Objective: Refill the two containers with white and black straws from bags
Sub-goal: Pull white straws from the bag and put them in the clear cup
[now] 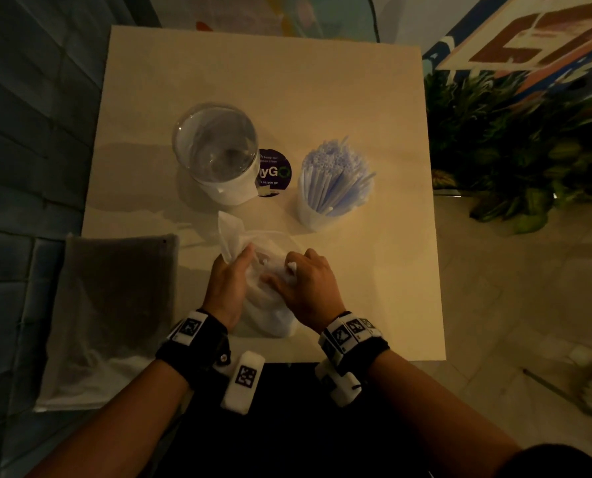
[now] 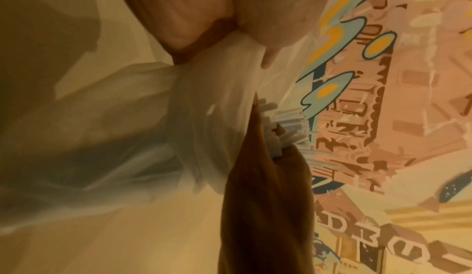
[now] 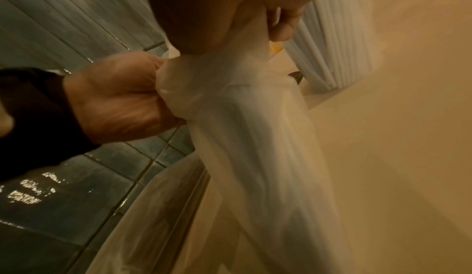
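You have the translucent plastic bag (image 1: 267,291) on the near edge of the table (image 1: 373,98), gathered between both hands. Your left hand (image 1: 227,288) grips its bunched neck with curled fingers; your right hand (image 1: 304,288) pinches the film from the other side. Past it stand the container of white straws (image 1: 332,184), already full, and the clear glass container (image 1: 215,146), which looks empty.

The thin film could tear or slip if you pull the two grips apart hard. The full container sits just beyond your right hand, so a sudden release could likely knock it over. A second, darker bag (image 1: 115,305) hangs off the table's left side and may slide.

Only the head view shows both containers and that second bag. The right wrist view shows your left hand's fist around the twisted neck (image 3: 178,88); the left wrist view is blurred but shows white straw ends (image 2: 283,125) beyond your right hand.
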`<act>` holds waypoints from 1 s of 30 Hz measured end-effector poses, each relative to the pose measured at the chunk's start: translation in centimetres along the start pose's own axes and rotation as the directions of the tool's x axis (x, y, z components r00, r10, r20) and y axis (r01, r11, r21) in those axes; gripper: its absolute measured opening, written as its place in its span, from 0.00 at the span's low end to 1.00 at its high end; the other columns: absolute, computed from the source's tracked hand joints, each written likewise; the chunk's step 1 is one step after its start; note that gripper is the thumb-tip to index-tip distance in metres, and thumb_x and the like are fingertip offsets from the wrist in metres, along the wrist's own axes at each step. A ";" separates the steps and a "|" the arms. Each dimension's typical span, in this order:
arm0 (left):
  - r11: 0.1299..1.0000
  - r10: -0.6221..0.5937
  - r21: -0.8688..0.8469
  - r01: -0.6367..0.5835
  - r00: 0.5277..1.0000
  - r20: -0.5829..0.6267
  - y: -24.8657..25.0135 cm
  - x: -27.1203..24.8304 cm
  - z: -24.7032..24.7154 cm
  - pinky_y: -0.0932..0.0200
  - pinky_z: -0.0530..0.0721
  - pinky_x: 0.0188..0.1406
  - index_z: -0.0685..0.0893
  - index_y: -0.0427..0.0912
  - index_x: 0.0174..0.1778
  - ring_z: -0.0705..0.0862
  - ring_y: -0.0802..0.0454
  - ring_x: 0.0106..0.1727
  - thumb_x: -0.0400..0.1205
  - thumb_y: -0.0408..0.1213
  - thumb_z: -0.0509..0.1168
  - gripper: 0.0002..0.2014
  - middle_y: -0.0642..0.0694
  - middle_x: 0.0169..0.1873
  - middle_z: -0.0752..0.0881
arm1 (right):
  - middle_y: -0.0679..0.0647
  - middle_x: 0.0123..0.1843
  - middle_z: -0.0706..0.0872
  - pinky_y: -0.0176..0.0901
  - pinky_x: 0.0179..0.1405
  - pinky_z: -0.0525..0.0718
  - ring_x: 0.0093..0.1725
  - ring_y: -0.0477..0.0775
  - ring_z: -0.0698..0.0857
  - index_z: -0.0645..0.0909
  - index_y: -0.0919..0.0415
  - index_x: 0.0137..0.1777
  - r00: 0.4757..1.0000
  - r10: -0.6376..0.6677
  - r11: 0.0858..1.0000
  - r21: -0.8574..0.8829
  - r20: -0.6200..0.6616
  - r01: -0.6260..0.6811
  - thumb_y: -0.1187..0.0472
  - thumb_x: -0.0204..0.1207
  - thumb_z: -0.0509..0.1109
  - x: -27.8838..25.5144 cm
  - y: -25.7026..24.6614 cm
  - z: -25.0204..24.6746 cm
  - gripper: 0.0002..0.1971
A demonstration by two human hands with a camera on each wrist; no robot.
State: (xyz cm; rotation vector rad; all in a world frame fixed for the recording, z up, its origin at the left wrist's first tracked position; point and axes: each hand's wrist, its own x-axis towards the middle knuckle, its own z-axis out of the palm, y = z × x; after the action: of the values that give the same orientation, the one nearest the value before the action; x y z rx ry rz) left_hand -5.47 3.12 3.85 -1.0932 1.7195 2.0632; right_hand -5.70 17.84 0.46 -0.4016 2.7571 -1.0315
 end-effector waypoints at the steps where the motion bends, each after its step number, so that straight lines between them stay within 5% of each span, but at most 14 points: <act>1: 1.000 0.008 0.022 -0.009 1.000 0.007 0.0 -0.1 0.1 0.49 0.85 0.59 0.85 0.48 0.60 0.89 0.50 0.56 0.85 0.45 0.65 0.11 0.48 0.51 0.91 | 0.52 0.31 0.78 0.51 0.36 0.71 0.37 0.59 0.75 0.74 0.56 0.36 1.000 -0.004 1.000 -0.005 0.004 0.004 0.43 0.79 0.69 -0.1 0.1 -0.2 0.19; 5: 0.976 0.093 0.192 -0.101 0.995 0.048 0.5 -0.8 0.5 0.67 0.80 0.46 0.85 0.50 0.59 0.86 0.61 0.53 0.87 0.45 0.61 0.10 0.53 0.51 0.89 | 0.52 0.34 0.80 0.54 0.38 0.72 0.38 0.59 0.74 0.76 0.58 0.39 0.994 -0.099 0.995 -0.028 -0.045 0.097 0.52 0.83 0.65 -0.2 0.4 -0.9 0.13; 9: 0.931 0.165 0.314 -0.186 0.982 0.092 0.9 -1.1 0.6 0.63 0.80 0.50 0.85 0.44 0.44 0.84 0.68 0.45 0.87 0.43 0.61 0.11 0.54 0.45 0.88 | 0.54 0.36 0.80 0.57 0.40 0.73 0.40 0.59 0.74 0.76 0.59 0.40 0.993 -0.091 0.994 -0.062 -0.075 0.086 0.50 0.83 0.61 0.4 0.3 -1.9 0.15; 12: 0.951 0.174 0.244 -0.192 0.980 0.094 1.2 -1.1 0.6 0.74 0.77 0.46 0.84 0.48 0.59 0.82 0.74 0.48 0.88 0.43 0.60 0.10 0.60 0.51 0.86 | 0.51 0.43 0.81 0.51 0.46 0.71 0.45 0.56 0.74 0.77 0.57 0.49 0.997 -0.075 0.994 -0.083 0.024 0.077 0.36 0.81 0.62 0.5 0.0 -2.6 0.22; 16: 0.961 0.172 0.206 -0.185 0.982 0.079 1.1 -1.3 0.5 0.73 0.77 0.47 0.77 0.46 0.74 0.82 0.66 0.57 0.88 0.45 0.58 0.18 0.53 0.61 0.85 | 0.50 0.44 0.82 0.51 0.47 0.72 0.45 0.56 0.74 0.79 0.55 0.50 0.994 -0.079 0.989 -0.117 0.076 0.087 0.32 0.77 0.63 0.5 -0.4 -2.1 0.24; 20: 0.958 0.185 0.211 -0.195 0.981 0.066 0.8 -1.4 0.3 0.56 0.80 0.66 0.76 0.43 0.75 0.83 0.51 0.66 0.88 0.46 0.58 0.20 0.45 0.66 0.84 | 0.52 0.40 0.83 0.55 0.41 0.74 0.41 0.58 0.75 0.82 0.58 0.46 0.985 -0.169 0.976 -0.143 -0.021 0.164 0.43 0.83 0.62 0.5 -0.6 -1.0 0.18; 23: 0.935 0.220 0.265 -0.234 0.972 0.082 1.0 -1.6 0.5 0.54 0.77 0.70 0.73 0.46 0.77 0.80 0.52 0.69 0.89 0.44 0.58 0.20 0.47 0.69 0.81 | 0.52 0.40 0.82 0.53 0.41 0.72 0.41 0.57 0.74 0.84 0.58 0.47 0.971 -0.219 0.970 -0.127 -0.092 0.206 0.50 0.84 0.65 -0.1 -0.4 -0.7 0.12; 28: 0.860 0.301 0.396 -0.321 0.947 0.113 1.0 -1.3 0.4 0.52 0.71 0.77 0.67 0.45 0.81 0.74 0.51 0.76 0.89 0.45 0.56 0.24 0.45 0.76 0.76 | 0.56 0.40 0.81 0.58 0.43 0.76 0.42 0.62 0.77 0.79 0.61 0.43 0.972 -0.046 0.989 0.128 -0.230 0.077 0.54 0.81 0.63 -0.5 -1.0 -2.1 0.11; 30: 0.839 0.307 0.425 -0.339 0.941 0.143 0.9 -1.4 0.4 0.61 0.73 0.73 0.66 0.44 0.82 0.74 0.54 0.74 0.89 0.44 0.56 0.24 0.49 0.75 0.75 | 0.57 0.40 0.81 0.59 0.45 0.77 0.42 0.62 0.78 0.79 0.64 0.42 0.966 0.036 0.976 0.218 -0.255 0.021 0.54 0.79 0.62 -0.1 -1.1 -2.7 0.12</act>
State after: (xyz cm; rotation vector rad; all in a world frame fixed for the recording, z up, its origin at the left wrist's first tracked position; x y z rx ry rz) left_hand -5.16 3.60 5.48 -0.6131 2.3146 1.7004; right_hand -6.05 18.81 3.22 -0.2380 2.8148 -1.4639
